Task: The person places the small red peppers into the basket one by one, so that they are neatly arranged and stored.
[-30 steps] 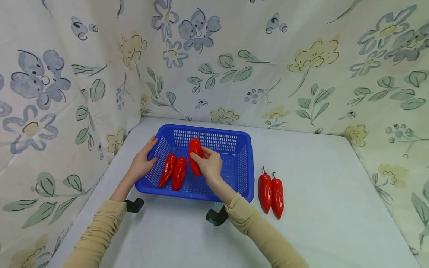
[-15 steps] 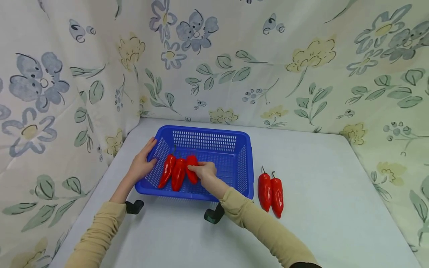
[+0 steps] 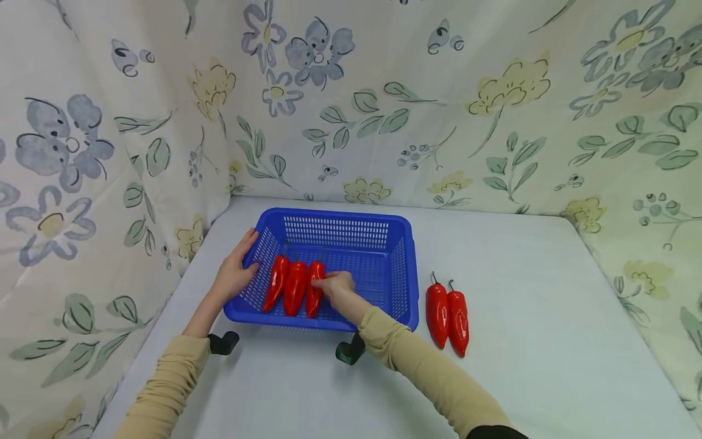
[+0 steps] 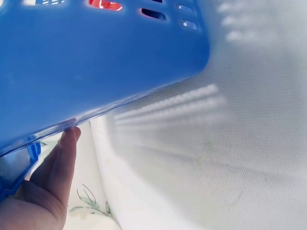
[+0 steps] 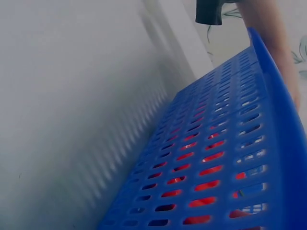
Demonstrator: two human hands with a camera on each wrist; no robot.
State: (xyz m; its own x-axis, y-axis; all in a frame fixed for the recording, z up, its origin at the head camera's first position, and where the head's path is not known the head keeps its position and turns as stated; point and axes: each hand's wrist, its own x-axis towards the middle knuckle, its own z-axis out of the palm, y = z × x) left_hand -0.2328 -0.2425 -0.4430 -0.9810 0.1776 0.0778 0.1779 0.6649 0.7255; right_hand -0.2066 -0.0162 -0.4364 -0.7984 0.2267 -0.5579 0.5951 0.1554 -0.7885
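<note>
Lowered since a second ago: one red pepper (image 3: 314,299), now rightmost of three in the blue basket (image 3: 373,271), long axis running near to far, stem on the far end. On the white table (image 3: 526,341), right of the basket: two loose peppers (image 3: 437,315), stems also far. Right hand (image 3: 336,287): thumb and fingers pinch the lowered pepper. Left hand (image 3: 233,275): fingers straight at the basket's left rim. Beyond hangs floral cloth (image 3: 384,67).

Third red pepper (image 3: 315,299) now lower in the blue basket (image 3: 337,213)
</note>
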